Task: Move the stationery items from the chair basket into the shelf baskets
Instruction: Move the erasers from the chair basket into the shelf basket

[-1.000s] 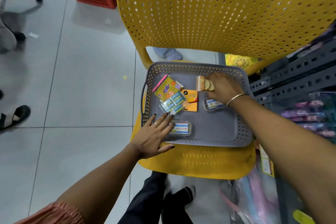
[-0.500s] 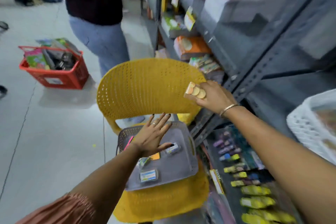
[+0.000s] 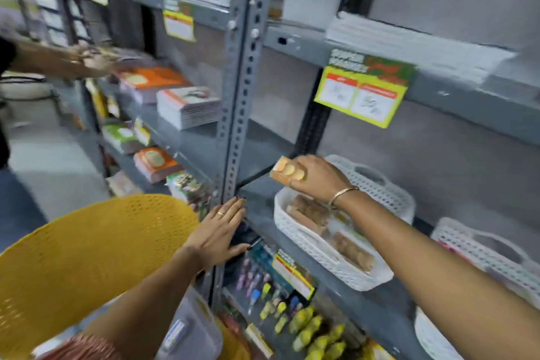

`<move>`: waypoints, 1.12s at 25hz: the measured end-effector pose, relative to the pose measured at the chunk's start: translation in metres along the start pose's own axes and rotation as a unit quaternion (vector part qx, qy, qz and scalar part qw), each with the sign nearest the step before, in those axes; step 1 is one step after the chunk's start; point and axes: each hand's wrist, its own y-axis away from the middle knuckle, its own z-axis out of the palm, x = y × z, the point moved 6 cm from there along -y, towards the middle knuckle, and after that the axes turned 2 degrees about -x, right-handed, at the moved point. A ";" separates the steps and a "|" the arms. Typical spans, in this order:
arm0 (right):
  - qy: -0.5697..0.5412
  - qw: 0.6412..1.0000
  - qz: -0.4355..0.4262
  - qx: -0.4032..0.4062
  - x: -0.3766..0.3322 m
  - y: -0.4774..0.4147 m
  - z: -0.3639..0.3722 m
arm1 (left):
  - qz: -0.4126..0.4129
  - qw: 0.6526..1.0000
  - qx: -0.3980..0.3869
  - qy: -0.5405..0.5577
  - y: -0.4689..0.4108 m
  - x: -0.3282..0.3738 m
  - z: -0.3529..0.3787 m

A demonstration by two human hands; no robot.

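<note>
Since a second ago the right hand [image 3: 317, 177] is carrying the sticker pack [image 3: 287, 170] from the chair basket [image 3: 190, 327] up over the white shelf basket [image 3: 295, 231], pinching it — not yet dropped. Left hand [image 3: 217, 232] is hovering spread, empty. More items are likely remaining in the basket.

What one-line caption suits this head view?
Right hand carries a small orange packet over a white shelf basket; left hand open.
</note>
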 end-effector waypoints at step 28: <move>0.061 0.975 0.100 -0.191 0.122 0.090 0.075 | 0.050 0.998 -0.041 0.024 -0.066 0.011 0.057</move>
